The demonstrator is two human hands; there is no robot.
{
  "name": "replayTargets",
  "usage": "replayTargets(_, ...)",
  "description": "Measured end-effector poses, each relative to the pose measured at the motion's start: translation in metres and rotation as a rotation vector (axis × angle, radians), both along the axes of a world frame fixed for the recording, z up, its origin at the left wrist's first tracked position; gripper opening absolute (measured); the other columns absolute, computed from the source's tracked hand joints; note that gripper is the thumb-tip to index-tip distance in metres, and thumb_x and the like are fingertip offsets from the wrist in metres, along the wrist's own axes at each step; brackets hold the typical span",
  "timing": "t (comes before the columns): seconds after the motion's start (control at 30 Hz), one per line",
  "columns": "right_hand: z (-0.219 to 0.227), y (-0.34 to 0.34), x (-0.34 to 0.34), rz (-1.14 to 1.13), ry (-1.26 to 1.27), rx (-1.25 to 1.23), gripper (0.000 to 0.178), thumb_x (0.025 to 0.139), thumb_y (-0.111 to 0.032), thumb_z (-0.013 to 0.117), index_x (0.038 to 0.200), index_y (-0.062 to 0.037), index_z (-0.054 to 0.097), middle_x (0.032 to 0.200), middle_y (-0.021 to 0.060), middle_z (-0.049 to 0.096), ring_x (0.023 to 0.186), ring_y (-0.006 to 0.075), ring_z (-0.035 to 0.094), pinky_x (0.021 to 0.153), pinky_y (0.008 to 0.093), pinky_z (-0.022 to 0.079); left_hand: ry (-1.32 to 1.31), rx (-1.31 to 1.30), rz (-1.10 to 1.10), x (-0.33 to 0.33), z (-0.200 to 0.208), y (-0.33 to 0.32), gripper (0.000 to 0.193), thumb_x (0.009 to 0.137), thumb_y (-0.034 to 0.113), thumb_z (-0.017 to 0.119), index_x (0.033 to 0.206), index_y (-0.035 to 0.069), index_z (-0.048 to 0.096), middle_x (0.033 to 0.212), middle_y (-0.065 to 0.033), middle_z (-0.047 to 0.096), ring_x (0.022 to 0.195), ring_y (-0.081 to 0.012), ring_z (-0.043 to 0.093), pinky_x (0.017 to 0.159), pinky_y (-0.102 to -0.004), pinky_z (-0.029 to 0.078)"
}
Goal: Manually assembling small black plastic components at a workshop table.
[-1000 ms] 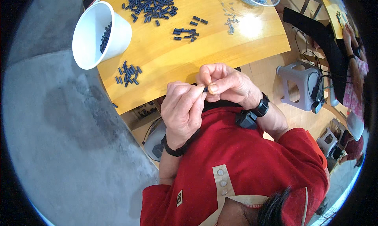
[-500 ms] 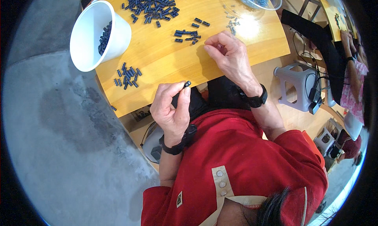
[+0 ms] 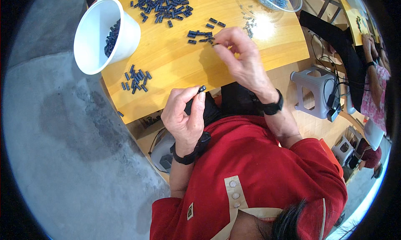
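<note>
My left hand [image 3: 184, 114], near the table's front edge, pinches a small black cylindrical piece [image 3: 202, 88] between thumb and forefinger, with a shiny round end showing. Over the table, my right hand [image 3: 240, 58] has its thumb and forefinger closed together at the edge of a small group of black pieces [image 3: 200, 34]. A dark bit shows at those fingertips, too small to name. A few more black pieces [image 3: 213, 20] lie just beyond that group. To the left, on the table, is another small pile of black cylindrical pieces [image 3: 135, 78].
A white tub [image 3: 129, 33] with black pieces inside leans at the table's left edge. A large heap of black pieces [image 3: 165, 4] lies at the back. Small metal-looking parts [image 3: 249, 25] are scattered near a clear bowl [image 3: 277, 8]. Other people sit at the far right.
My right hand has moved slightly away from me, its fingertips now at the small group of black pieces. The left hand has shifted a little right, still holding its piece.
</note>
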State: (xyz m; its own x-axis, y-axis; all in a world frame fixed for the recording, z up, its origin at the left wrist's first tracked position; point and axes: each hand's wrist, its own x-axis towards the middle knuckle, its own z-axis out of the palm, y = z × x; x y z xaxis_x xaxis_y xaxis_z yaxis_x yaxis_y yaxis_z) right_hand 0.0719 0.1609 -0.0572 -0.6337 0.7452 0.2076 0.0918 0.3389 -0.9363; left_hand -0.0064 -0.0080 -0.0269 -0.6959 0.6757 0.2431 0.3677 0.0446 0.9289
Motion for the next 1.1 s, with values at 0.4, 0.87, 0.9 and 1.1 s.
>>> replayTargets(0.4, 0.019, -0.021, 0.051, 0.299, 0.264, -0.968, 0.014, 0.093, -0.006, 0.066, 0.106, 0.0, 0.066, 0.083, 0.0054, 0.069, 0.07, 0.011, 0.067, 0.064, 0.023, 0.056, 0.024, 0.023, -0.089, 0.008, 0.006, 0.002, 0.016, 0.082, -0.009, 0.068, 0.097, -0.004, 0.066, 0.087, -0.0099, 0.067, 0.078, -0.0151, 0.061, 0.071, -0.0255, 0.047)
replayTargets(0.87, 0.022, -0.024, 0.059, 0.358, 0.28, -0.924, 0.013, 0.091, -0.004, 0.068, 0.103, -0.0006, 0.068, 0.083, 0.0057, 0.071, 0.07, 0.0107, 0.068, 0.064, 0.0216, 0.055, 0.006, 0.019, -0.095, 0.012, 0.013, 0.003, 0.014, 0.082, -0.009, 0.069, 0.095, -0.004, 0.067, 0.084, -0.0094, 0.066, 0.077, -0.0152, 0.06, 0.07, -0.0254, 0.046)
replayTargets(0.9, 0.022, -0.024, 0.059, 0.368, 0.306, -0.929, 0.012, 0.091, -0.005, 0.068, 0.103, -0.0005, 0.068, 0.083, 0.0055, 0.07, 0.07, 0.0107, 0.067, 0.064, 0.0219, 0.055, 0.005, 0.018, -0.093, 0.012, 0.013, 0.002, 0.014, 0.082, -0.009, 0.069, 0.095, -0.004, 0.067, 0.084, -0.0094, 0.066, 0.077, -0.0152, 0.06, 0.07, -0.0254, 0.046)
replayTargets(1.1, 0.022, -0.023, 0.058, 0.398, 0.336, -0.903, 0.01, 0.092, -0.004, 0.066, 0.102, -0.0012, 0.067, 0.082, 0.0044, 0.069, 0.07, 0.0103, 0.066, 0.065, 0.0225, 0.055, -0.013, 0.003, -0.124, 0.01, 0.013, 0.002, 0.014, 0.081, -0.009, 0.069, 0.095, -0.005, 0.067, 0.083, -0.0093, 0.065, 0.075, -0.0152, 0.059, 0.069, -0.0258, 0.045)
